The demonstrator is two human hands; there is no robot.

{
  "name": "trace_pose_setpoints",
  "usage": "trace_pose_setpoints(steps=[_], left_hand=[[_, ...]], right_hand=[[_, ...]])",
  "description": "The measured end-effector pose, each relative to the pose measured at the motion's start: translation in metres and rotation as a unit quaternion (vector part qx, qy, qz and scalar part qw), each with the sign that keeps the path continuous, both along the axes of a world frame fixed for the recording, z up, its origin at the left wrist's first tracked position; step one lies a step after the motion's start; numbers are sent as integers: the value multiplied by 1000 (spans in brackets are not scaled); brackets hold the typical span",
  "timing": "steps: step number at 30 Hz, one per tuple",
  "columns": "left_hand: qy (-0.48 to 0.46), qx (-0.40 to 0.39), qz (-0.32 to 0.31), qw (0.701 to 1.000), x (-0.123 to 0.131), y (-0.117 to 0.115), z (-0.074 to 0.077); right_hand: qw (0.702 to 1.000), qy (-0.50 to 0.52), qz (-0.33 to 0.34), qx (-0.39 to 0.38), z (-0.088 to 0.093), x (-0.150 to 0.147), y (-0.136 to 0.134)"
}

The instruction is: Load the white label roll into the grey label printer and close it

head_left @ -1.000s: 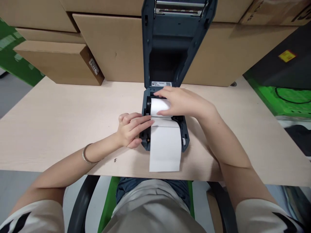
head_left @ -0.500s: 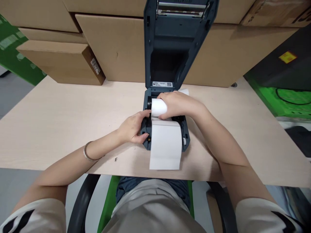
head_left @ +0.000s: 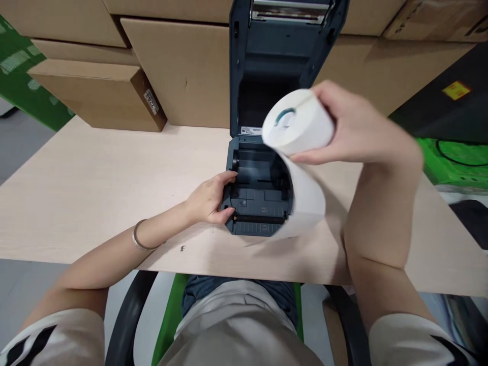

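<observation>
A dark blue-grey label printer point(head_left: 253, 195) stands on the table with its lid point(head_left: 280, 56) swung up at the back. Inside, its bay and a black roller near the front lie bare. My left hand point(head_left: 209, 200) grips the printer's left side, thumb and fingers on the rim. Above the right part of the bay, my right hand point(head_left: 353, 129) is closed round a white label roll point(head_left: 305, 119), tilted so that its hollow core shows. A loose strip point(head_left: 307, 198) of the roll curls down past the printer's front right corner.
Cardboard boxes point(head_left: 179, 76) line the back of the light wooden table point(head_left: 114, 188). A flatter box point(head_left: 95, 96) stands at the back left. On the right are a dark box with a yellow label point(head_left: 456, 90) and a green surface with a black cable point(head_left: 457, 157).
My right hand has lifted the label roll out of the printer's bay, up and to the right, and the loose strip has swung with it. My left hand has stayed on the printer's side.
</observation>
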State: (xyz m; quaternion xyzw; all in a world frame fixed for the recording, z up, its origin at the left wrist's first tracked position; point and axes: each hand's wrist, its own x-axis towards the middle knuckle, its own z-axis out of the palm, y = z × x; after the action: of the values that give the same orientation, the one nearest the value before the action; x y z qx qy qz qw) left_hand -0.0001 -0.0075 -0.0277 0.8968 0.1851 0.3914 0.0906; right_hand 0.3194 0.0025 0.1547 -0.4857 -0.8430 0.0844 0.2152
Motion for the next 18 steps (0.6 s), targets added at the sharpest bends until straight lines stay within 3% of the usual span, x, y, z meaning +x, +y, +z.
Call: trace_pose_setpoints(steps=[3, 6, 12, 18], left_hand=[[10, 4, 8, 1000, 0, 0, 2], [2, 15, 5, 1000, 0, -1, 4], [8, 13, 6, 1000, 1, -2, 6], [10, 27, 7, 1000, 2, -2, 8]], right_hand=[[998, -40, -48, 23, 5, 34, 5], [985, -107, -129, -26, -3, 57, 22], [939, -172, -235, -184, -45, 75, 70], [917, -192, -236, -258, -78, 80, 94]])
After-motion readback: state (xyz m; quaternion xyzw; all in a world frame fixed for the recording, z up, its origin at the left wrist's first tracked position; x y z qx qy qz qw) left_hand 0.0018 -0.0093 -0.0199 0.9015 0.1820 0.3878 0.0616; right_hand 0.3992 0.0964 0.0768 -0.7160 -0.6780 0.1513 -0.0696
